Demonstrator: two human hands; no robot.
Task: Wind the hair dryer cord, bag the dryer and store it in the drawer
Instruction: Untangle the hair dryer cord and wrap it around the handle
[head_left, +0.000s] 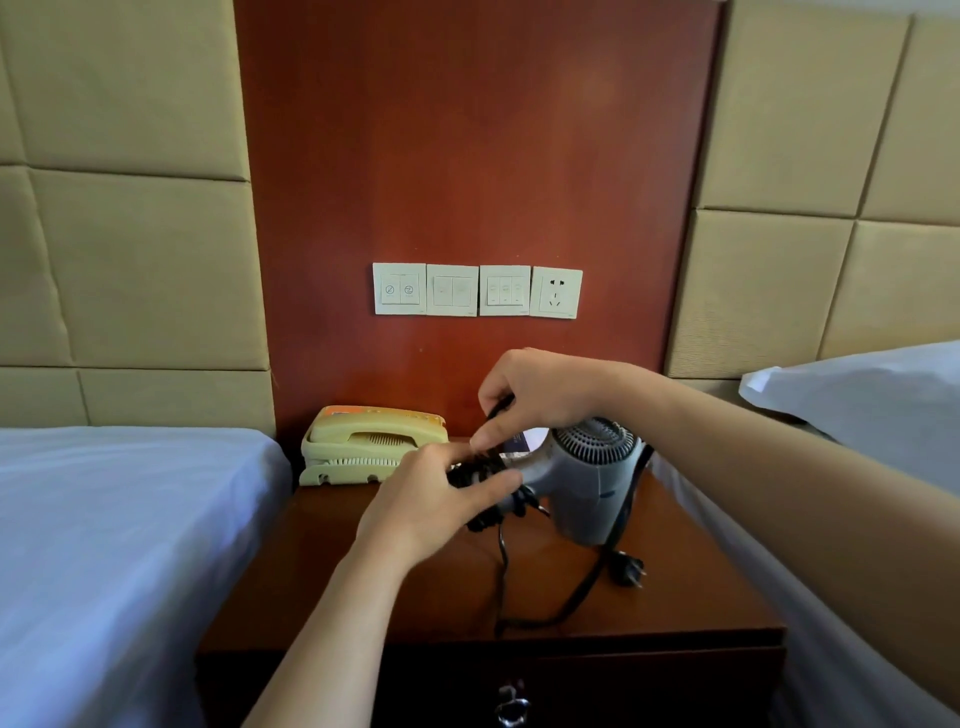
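A grey hair dryer (587, 483) is held above the dark wooden nightstand (415, 582), rear grille toward me. My left hand (436, 499) is shut on its handle, where black cord is wrapped in coils. My right hand (535, 395) pinches a strand of the black cord (582, 597) just above the handle. The rest of the cord hangs down, loops over the nightstand top and ends in a black plug (628, 566) lying on the wood right of the dryer. The drawer (597, 691) front shows at the bottom with a metal pull (511, 701). No bag is visible.
A cream telephone (363, 447) stands at the back left of the nightstand. White-sheeted beds (104, 545) flank it on both sides. Wall switches and a socket (556, 293) sit on the red wooden panel above. A small card (519, 444) lies behind the dryer.
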